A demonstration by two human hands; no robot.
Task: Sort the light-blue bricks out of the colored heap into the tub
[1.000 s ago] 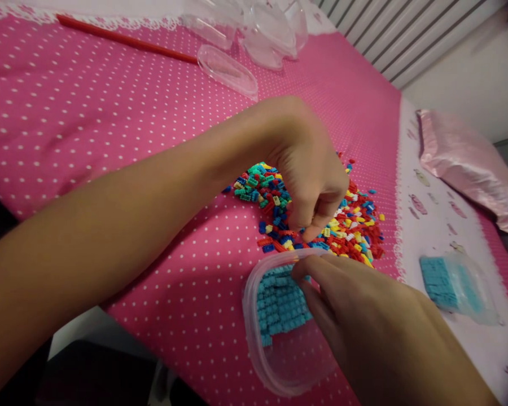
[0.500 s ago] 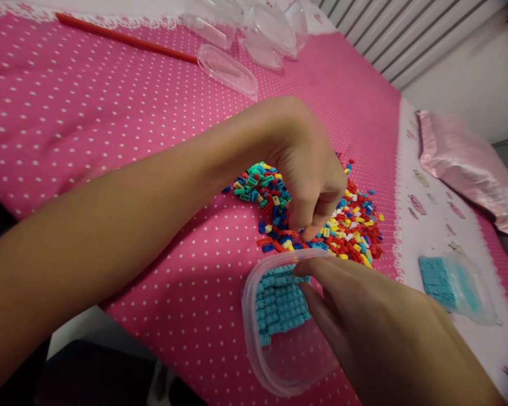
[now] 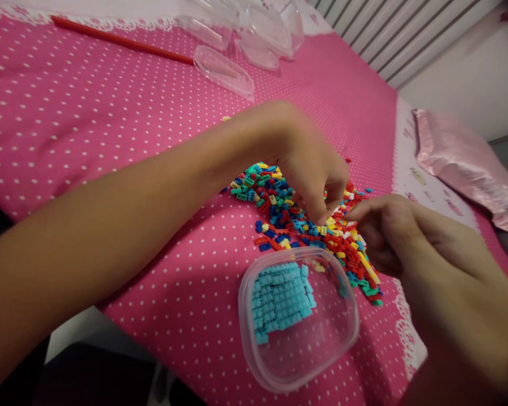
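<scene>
A heap of small coloured building bricks [image 3: 288, 208] lies on the pink dotted cloth, partly hidden under my hands. My left hand [image 3: 315, 175] reaches over it, thumb and finger bent down in a pinch among the bricks; anything between the tips cannot be made out. At the heap's right side is my right hand [image 3: 400, 242], its fingers curled and the index fingertip at the bricks. Whatever it holds is too small or hidden. Nearer to me stands a clear plastic tub [image 3: 298, 380], untouched, with light-blue bricks [image 3: 281, 299] set in close rows inside.
At the back lie several clear plastic containers [image 3: 265, 31], with a clear scoop-shaped piece [image 3: 224, 70] by a long red stick [image 3: 122, 42]. A shiny pink pillow [image 3: 468, 163] is at the right. White slats [image 3: 376, 34] rise behind the cloth.
My right hand has left the tub and moved up and right to the heap. My left hand has shifted slightly, still pinching over the bricks. The tub's inside is now in full view.
</scene>
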